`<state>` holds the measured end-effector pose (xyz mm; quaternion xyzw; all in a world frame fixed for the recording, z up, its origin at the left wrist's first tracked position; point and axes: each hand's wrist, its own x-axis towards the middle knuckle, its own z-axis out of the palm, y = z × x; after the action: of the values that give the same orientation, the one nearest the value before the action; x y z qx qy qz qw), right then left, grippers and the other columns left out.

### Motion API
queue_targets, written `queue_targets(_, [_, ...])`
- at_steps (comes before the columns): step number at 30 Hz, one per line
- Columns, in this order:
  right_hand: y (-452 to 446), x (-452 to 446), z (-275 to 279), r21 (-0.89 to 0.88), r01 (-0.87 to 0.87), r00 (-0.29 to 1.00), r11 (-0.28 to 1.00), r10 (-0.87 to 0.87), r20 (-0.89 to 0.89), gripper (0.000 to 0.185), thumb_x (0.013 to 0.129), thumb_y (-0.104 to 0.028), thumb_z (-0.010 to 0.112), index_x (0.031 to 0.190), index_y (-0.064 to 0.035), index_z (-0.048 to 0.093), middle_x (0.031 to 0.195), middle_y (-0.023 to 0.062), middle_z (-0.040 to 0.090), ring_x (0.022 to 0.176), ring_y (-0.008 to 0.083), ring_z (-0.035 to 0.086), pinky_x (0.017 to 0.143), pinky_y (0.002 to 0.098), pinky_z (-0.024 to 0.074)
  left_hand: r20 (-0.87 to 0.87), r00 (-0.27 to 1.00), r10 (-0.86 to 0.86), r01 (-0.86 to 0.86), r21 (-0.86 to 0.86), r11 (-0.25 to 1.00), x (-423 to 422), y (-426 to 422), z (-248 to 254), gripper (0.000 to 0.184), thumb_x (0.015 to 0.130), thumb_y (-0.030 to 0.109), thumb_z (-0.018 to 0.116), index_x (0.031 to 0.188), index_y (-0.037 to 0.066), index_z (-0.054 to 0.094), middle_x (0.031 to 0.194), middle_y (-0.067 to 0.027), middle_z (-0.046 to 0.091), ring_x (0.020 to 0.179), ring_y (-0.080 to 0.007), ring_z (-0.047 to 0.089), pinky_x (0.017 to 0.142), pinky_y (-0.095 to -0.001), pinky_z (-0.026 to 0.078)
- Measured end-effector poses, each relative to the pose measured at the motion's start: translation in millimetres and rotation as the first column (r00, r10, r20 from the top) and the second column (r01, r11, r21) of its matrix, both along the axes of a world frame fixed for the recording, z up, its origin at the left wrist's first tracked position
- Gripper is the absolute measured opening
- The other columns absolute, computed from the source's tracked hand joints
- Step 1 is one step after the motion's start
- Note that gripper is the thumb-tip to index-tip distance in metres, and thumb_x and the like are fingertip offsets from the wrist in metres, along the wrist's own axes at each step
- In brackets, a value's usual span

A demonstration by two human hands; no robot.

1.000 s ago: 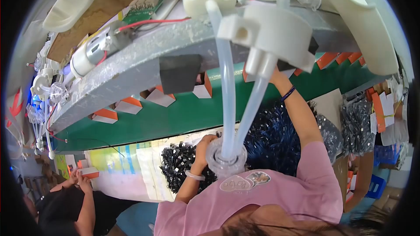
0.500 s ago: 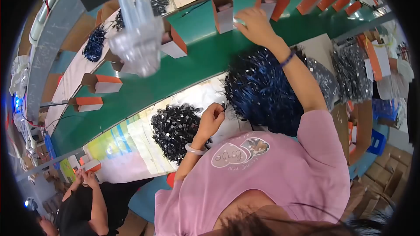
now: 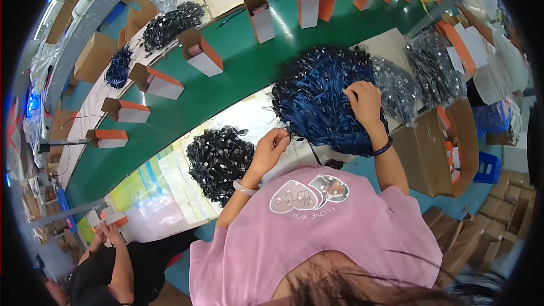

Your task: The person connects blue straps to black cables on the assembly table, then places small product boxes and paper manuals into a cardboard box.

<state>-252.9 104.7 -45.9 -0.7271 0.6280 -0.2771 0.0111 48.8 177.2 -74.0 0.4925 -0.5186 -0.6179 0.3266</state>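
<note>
Green belt (image 3: 243, 73): open boxes (image 3: 262, 27) stand along it, flaps up, beyond the blue pile.
Blue pile (image 3: 317, 99): heaped on the table (image 3: 141, 198) between right hand and belt; strands point every way, without one long axis.
Left hand (image 3: 272, 148): fingertips pinching a dark cord (image 3: 293, 137), visible end toward the blue pile.
Right hand (image 3: 364, 102): over the blue pile, fingers curled; cannot tell whether they grip.
Black pile (image 3: 220, 161): beside the left hand.
Bagged cords (image 3: 395, 88): right of blue pile.
</note>
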Motion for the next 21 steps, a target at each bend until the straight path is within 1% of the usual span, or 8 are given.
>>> queue_targets(8, [4.0,3.1,-22.9,-0.007,-0.022,0.995,1.0,0.022,-0.101,0.013,0.071,-0.025,0.074,0.077,-0.0139,0.07,0.095,-0.0001,0.062,0.094,0.0218,0.055,0.081,0.04,0.0384,0.006,1.0,0.005,-0.005,0.037,0.999,2.2,24.4,2.5,0.014,0.09,0.013,0.06,0.097,0.001,0.058,0.074,0.0006,0.056,0.064,-0.0066,0.052,0.058,-0.0213,0.043])
queue_targets(10, [7.1,8.7,-1.3,-0.141,-0.028,0.998,0.99,0.019,-0.06,0.009,0.072,-0.022,0.073,0.075,-0.0135,0.071,0.096,0.0001,0.064,0.097,0.0221,0.055,0.083,0.0402,0.0386,0.007,1.0,0.002,-0.003,0.012,1.0,6.4,29.9,2.9,0.014,0.091,0.013,0.06,0.098,0.001,0.058,0.075,0.0005,0.057,0.064,-0.0065,0.052,0.059,-0.0212,0.044])
queue_targets(11, [8.8,9.7,16.2,-0.203,-0.049,0.998,0.978,0.039,-0.055,0.01,0.075,-0.022,0.071,0.075,-0.0118,0.072,0.086,0.0011,0.066,0.089,0.0225,0.058,0.083,0.04,0.0399,0.025,1.0,0.015,-0.016,0.014,1.0,7.8,31.3,4.6,0.015,0.091,0.014,0.06,0.099,0.001,0.058,0.075,0.0,0.058,0.064,-0.0067,0.053,0.059,-0.0213,0.044])
queue_targets(13, [5.8,5.8,43.1,-0.065,-0.064,0.991,0.996,0.071,0.118,0.013,0.079,-0.022,0.069,0.077,-0.009,0.071,0.072,0.0034,0.066,0.071,0.0245,0.06,0.073,0.0378,0.0449,0.015,0.999,0.036,-0.037,0.039,0.999,10.3,32.6,4.6,0.015,0.09,0.014,0.06,0.099,0.001,0.058,0.076,-0.0003,0.058,0.064,-0.0069,0.053,0.058,-0.0212,0.044])
queue_targets(14, [7.6,7.4,58.2,0.092,-0.014,0.948,0.996,-0.016,0.319,0.015,0.084,-0.02,0.066,0.086,-0.0061,0.068,0.063,0.006,0.063,0.056,0.0218,0.059,0.059,0.0334,0.0461,0.004,0.999,0.054,-0.054,0.063,0.997,11.2,31.7,4.8,0.015,0.09,0.014,0.06,0.099,0.002,0.058,0.076,-0.0007,0.059,0.065,-0.0072,0.054,0.058,-0.0212,0.044])
queue_targets(16, [6.2,8.5,95.8,0.05,-0.064,0.877,0.997,0.032,0.48,0.018,0.086,-0.019,0.065,0.097,-0.0048,0.063,0.063,0.0078,0.062,0.053,0.0171,0.058,0.051,0.0296,0.0437,-0.041,0.998,0.054,-0.05,0.091,0.995,15.0,27.4,6.6,0.013,0.09,0.013,0.06,0.098,0.003,0.056,0.076,-0.0007,0.06,0.066,-0.008,0.057,0.058,-0.0215,0.045])
queue_targets(17, [6.7,8.0,116.6,0.049,-0.085,0.876,0.995,0.051,0.48,0.022,0.088,-0.019,0.064,0.103,-0.004,0.058,0.059,0.0044,0.057,0.054,0.011,0.056,0.052,0.0264,0.0426,-0.057,0.997,0.056,-0.05,0.1,0.994,16.9,24.2,8.0,0.012,0.09,0.013,0.06,0.097,0.004,0.055,0.076,-0.0006,0.06,0.066,-0.0081,0.057,0.057,-0.0216,0.045])
queue_targets(21, [-2.0,11.2,193.1,-0.126,-0.203,0.795,0.971,0.238,0.558,0.021,0.091,-0.018,0.06,0.107,-0.0039,0.058,0.057,-0.0014,0.05,0.053,0.0053,0.05,0.05,0.0218,0.0393,-0.187,0.982,0.024,-0.006,0.095,0.995,19.8,4.8,28.8,0.009,0.089,0.008,0.061,0.093,0.005,0.053,0.078,-0.0009,0.059,0.067,-0.0091,0.059,0.056,-0.0216,0.044])
